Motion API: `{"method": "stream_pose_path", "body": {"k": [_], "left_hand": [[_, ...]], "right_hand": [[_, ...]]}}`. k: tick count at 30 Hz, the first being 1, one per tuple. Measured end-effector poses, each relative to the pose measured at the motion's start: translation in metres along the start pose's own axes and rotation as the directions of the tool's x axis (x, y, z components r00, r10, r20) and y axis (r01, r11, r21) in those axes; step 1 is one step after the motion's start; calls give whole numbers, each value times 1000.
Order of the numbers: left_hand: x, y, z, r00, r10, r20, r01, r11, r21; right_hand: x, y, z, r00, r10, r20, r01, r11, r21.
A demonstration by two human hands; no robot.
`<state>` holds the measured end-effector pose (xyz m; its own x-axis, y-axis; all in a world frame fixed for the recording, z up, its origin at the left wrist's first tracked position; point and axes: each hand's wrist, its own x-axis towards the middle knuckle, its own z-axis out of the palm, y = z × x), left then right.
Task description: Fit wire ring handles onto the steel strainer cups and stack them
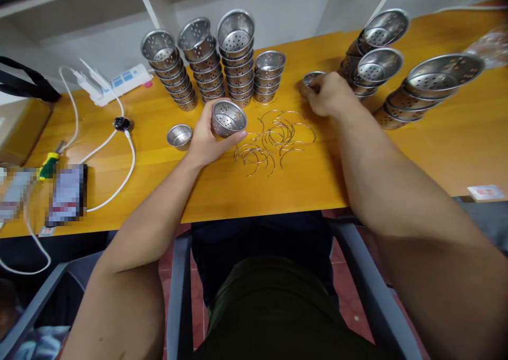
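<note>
A perforated metal cup [229, 118] tilts in my left hand [206, 140], its thumb and fingers wrapped around the side. At the back right, my right hand [327, 92] grips another small perforated cup [313, 76] by its near side; the hand hides much of it. Between my hands, several curved thin wires [278, 135] lie loose in a tangle on the table. One more small cup [180, 136] stands alone left of my left hand.
Tall stacks of perforated cups [238, 47] line the back, with a shorter stack [268, 77] beside them. Leaning stacks [420, 92] stand at the right. Left are a power strip [123, 84], white cables [130, 164], a green-handled tool [49, 165] and a box [24, 127].
</note>
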<state>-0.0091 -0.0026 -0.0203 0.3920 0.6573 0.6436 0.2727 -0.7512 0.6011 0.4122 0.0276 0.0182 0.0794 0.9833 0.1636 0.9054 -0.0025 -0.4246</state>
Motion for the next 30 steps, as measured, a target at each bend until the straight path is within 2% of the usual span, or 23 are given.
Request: {"method": "stream_pose_path", "body": {"k": [3,6,8,9,10,11,12,15,18,20,22,23,25,27,28,30], "left_hand": [[1,-5,-1,1000,9,-1,-9,1000,28],[1,-10,-2,999,35,15,-36,999,36],[0,-13,-2,998,51,21,-52,999,9],[-1,-15,-2,998,56,22,-56,998,-12],[-1,-17,-1,998,59,22,-58,998,-36],[-1,-18,-1,998,58,21,-57,997,-57],[-2,-19,-1,998,54,22,-52,996,-73],[-1,-15,-1,999,40,32,-37,995,-96],[0,-5,-2,998,21,63,-16,996,-84],[1,4,-4,995,1,96,3,999,-42],[2,12,-8,992,11,126,-12,1000,8],[4,15,-11,991,28,130,-32,999,30],[8,22,-21,994,57,97,-66,994,82],[14,27,-33,998,66,-15,-63,987,147],[17,29,-39,994,69,-85,-52,982,181],[22,31,-52,972,94,-215,-41,970,238]], "right_hand": [[-9,-13,-7,977,-78,-199,95,993,73],[-32,-47,-15,880,-276,-387,352,925,140],[-53,-75,-16,818,-474,-327,559,789,255],[-62,-87,-15,767,-579,-277,642,688,339],[-70,-97,-13,707,-667,-237,698,602,389],[-76,-104,-10,681,-701,-212,710,561,426],[-81,-109,-6,667,-718,-200,713,538,449],[-84,-114,2,666,-713,-220,711,516,478],[-84,-115,9,593,-771,-232,753,429,500],[-86,-118,11,560,-804,-199,759,402,513],[-87,-120,8,578,-801,-156,742,437,509],[-87,-120,3,610,-779,-144,727,479,492],[-84,-116,-11,722,-669,-175,671,616,413],[-75,-104,-29,839,-448,-307,533,792,299],[-69,-95,-38,864,-311,-396,429,867,255],[-55,-72,-50,869,-81,-489,215,951,224]]}}
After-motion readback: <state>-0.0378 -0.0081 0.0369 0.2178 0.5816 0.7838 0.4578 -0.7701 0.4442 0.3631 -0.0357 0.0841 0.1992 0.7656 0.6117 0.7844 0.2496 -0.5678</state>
